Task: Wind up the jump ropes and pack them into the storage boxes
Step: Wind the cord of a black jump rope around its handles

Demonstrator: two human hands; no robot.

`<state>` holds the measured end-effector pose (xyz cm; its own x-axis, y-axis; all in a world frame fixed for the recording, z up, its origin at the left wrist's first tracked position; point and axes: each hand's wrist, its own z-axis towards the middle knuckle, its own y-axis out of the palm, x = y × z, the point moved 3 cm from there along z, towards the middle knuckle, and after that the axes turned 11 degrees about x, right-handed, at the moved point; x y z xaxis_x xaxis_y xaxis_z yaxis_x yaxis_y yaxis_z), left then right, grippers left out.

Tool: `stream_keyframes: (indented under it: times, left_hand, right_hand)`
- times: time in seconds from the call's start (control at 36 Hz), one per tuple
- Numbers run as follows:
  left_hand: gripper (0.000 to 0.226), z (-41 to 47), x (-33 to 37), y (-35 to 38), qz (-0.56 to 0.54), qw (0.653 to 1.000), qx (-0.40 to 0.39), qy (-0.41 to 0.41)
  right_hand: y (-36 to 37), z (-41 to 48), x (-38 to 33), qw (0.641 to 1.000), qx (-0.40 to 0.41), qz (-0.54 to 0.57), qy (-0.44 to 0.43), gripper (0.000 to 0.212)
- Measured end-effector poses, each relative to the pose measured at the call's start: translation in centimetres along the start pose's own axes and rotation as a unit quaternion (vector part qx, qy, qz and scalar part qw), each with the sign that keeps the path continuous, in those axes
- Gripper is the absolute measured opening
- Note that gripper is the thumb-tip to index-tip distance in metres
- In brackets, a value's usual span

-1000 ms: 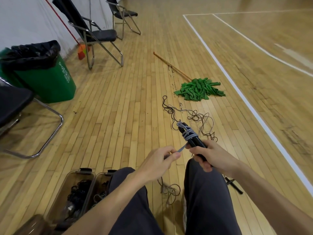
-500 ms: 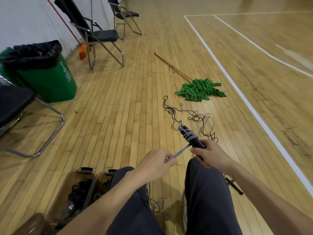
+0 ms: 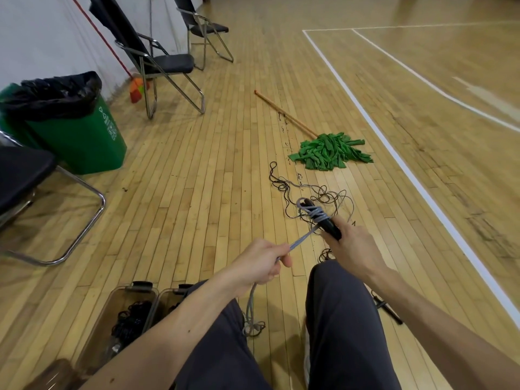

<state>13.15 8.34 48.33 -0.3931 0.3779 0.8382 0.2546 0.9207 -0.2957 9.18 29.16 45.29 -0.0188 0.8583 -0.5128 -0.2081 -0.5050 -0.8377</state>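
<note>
Sat over a plank gym floor (image 3: 197,192), with white court lines (image 3: 394,153) off to the right, a green mop (image 3: 329,150) lying ahead and a green bin (image 3: 84,142) by the wall at left. Held the black handles (image 3: 330,228) in the right hand (image 3: 354,249), closed round their near end. Gripped the grey rope (image 3: 302,239) in the left hand (image 3: 259,263), fist shut on it. Compared with a second before, had drawn the left hand back and out to the left, well apart from the handles where it had been just beside them. Had thereby pulled the stretch of rope between fist and handles longer and straight. Judged this as cinching the last turn tight, so winding only part done: a few grey turns (image 3: 316,213) on the far half of the handles, slack hanging below the left fist to a small heap (image 3: 253,327) on the floor between the legs. Kept the handles side by side as one bundle, raised off the floor in front of the right knee. Long axis running from the right hand away and slightly left, free tip aimed toward a loose tangle (image 3: 323,197) of other ropes and, beyond that, the mop. Left the boxes (image 3: 140,288) open at lower left beside the left leg, dark coils already inside; nothing of this rope packed yet.
</note>
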Motion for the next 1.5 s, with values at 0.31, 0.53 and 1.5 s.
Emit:
stream_keyframes:
  times: [0.31,0.53,1.5]
  left_hand:
    - [0.025,-1.7,5.1,-0.8,0.495,0.809,0.143,0.284]
    - [0.023,-2.1,8.8,-2.2,0.511,0.758,0.080,0.397]
    - [0.028,1.2,5.1,-3.5,0.022,0.962,-0.172,0.210]
  right_hand:
    - [0.8,-0.6,-1.2,0.950,-0.273,0.065,0.139,0.011]
    - [-1.5,-2.6,-3.2,0.888,-0.429,0.108,0.125,0.024]
    - [-6.7,-6.7,-9.6,0.865,-0.349,0.355,-0.063,0.012]
